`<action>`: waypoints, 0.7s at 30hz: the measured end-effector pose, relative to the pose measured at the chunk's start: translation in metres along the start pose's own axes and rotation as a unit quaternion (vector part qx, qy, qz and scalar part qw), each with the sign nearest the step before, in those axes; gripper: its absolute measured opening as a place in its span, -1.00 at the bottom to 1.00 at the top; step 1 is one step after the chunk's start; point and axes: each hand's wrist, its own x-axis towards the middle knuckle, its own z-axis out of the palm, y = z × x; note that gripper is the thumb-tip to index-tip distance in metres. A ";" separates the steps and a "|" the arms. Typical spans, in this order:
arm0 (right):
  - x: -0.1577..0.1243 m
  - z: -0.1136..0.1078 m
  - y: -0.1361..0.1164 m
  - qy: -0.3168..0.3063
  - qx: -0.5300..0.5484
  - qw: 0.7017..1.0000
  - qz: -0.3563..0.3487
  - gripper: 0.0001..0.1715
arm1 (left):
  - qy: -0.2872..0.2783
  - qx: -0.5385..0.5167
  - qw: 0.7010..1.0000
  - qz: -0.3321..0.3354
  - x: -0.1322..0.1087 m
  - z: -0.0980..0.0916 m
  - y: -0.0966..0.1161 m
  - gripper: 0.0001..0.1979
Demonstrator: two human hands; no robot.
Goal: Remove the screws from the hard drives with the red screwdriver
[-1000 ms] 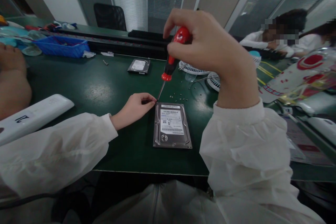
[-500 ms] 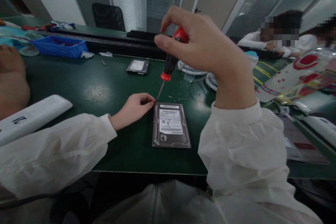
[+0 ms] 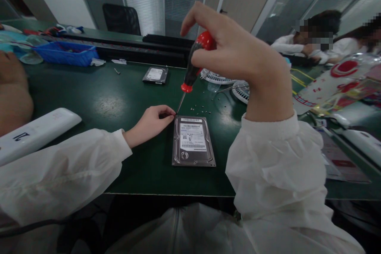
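Note:
A hard drive (image 3: 193,152) lies flat on the green table, its labelled face up. My right hand (image 3: 229,43), wrist bent, is closed around the red and black handle of a screwdriver (image 3: 188,75). The screwdriver leans, with its shaft running down to the drive's far left corner. At that corner my left hand (image 3: 153,123) has thumb and forefinger pinched together beside the shaft's tip. What lies between those fingertips is too small to make out. Several tiny screws (image 3: 203,112) are scattered just beyond the drive.
A second hard drive (image 3: 155,74) lies farther back. At the left are a blue basket (image 3: 70,53), a white device marked 21 (image 3: 38,133) and another person's arm (image 3: 13,95). White fans (image 3: 241,90) and a plastic bag (image 3: 333,83) are at the right; people sit beyond.
My right thumb has swung inward across the screwdriver's handle, and the hand has turned slightly with it. My left hand and the hard drive stay in place.

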 end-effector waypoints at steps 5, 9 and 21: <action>0.001 0.002 0.004 0.022 0.005 1.000 0.005 -0.69 | 0.012 0.005 1.000 0.010 0.001 0.000 -0.001 -0.78; 0.002 0.003 0.007 0.027 0.018 0.999 -0.022 -0.64 | 0.007 0.007 1.000 0.020 0.001 0.001 -0.002 -0.75; -0.013 -0.026 0.008 0.147 0.004 0.989 0.017 -0.63 | -0.032 0.215 0.974 0.058 0.009 -0.011 0.021 -0.74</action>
